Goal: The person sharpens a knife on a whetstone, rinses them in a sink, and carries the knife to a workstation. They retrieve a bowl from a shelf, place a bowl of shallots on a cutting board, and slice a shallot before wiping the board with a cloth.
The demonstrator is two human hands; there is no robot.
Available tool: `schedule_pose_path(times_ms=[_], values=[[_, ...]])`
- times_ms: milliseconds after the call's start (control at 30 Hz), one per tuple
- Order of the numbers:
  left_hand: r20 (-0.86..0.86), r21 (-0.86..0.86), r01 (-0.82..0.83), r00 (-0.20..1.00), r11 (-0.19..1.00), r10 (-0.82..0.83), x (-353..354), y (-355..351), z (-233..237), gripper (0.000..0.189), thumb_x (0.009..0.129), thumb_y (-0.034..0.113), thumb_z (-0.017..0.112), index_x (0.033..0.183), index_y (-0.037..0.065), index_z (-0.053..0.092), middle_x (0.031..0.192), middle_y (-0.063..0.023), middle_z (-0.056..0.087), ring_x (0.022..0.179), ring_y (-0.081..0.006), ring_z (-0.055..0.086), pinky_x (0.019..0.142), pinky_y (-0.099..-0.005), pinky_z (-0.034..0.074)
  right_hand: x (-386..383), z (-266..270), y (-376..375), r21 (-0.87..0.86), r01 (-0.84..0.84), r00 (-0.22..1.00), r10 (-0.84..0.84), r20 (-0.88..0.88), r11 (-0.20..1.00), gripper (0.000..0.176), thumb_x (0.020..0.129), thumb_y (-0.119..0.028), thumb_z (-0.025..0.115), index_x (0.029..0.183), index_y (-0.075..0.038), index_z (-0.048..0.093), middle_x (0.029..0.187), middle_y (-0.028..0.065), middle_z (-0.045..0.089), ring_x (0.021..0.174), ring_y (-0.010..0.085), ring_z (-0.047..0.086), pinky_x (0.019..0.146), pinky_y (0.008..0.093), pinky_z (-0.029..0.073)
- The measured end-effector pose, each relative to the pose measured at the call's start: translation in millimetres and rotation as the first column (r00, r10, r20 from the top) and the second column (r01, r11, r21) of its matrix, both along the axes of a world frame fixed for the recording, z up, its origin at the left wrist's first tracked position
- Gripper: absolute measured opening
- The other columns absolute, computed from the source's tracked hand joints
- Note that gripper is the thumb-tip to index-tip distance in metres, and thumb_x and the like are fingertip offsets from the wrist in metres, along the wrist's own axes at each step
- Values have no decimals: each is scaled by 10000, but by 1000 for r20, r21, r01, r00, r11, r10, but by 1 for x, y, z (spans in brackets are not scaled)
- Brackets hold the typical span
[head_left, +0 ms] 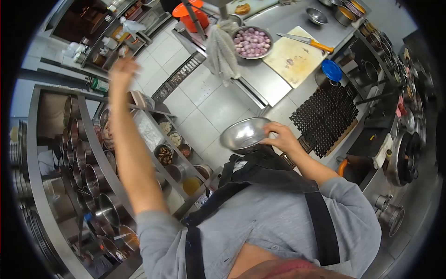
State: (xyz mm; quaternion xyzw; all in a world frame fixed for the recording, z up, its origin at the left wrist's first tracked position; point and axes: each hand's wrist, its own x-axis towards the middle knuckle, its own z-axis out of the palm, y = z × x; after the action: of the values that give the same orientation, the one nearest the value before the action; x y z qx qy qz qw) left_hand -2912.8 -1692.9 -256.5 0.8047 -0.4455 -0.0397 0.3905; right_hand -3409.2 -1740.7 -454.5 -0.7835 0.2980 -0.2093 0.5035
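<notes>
My right hand (pixel 280 138) grips the rim of a shiny metal bowl (pixel 242 134), thumb on the near side. The bowl is tilted in front of my waist, its inside facing up and showing bare metal. My left arm is stretched far forward over the shelving on the left. At its end my left hand (pixel 124 73) is smeared by motion, so its fingers do not show clearly. Below that arm, a shelf holds a white tray (pixel 147 131) and several small metal containers of food, one with dark brown pieces (pixel 164 154).
Ahead stands a steel counter (pixel 260 76) with a bowl of peeled purple onions (pixel 252 43), a cutting board (pixel 293 60) and an orange-handled knife (pixel 306 42). A towel (pixel 222 53) hangs at its corner. Stacked metal pots (pixel 95 179) fill the left rack; a black mat (pixel 325 118) lies right.
</notes>
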Motion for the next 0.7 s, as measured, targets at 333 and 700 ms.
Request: schedule_pose_path(times_ms=[333, 700], values=[[-960, 218, 508, 263, 833, 90, -335, -64, -188, 555, 891, 350, 620, 1283, -30, 519, 1111, -148, 620, 867, -210, 671, 663, -300, 568, -130, 36, -59, -70, 300, 952, -294, 86, 951, 280, 605, -69, 770, 819, 4, 605, 1178, 167, 628, 1040, 304, 620, 879, 347, 486], [-626, 108, -68, 770, 992, 121, -378, -140, -195, 428, 763, 18, 586, 1184, -56, 562, 1052, -188, 664, 922, -250, 647, 824, -345, 499, -204, 22, -268, -98, 211, 977, -210, 21, 973, 360, 815, -156, 742, 1124, -9, 630, 1125, 172, 625, 856, 265, 677, 740, 330, 558]])
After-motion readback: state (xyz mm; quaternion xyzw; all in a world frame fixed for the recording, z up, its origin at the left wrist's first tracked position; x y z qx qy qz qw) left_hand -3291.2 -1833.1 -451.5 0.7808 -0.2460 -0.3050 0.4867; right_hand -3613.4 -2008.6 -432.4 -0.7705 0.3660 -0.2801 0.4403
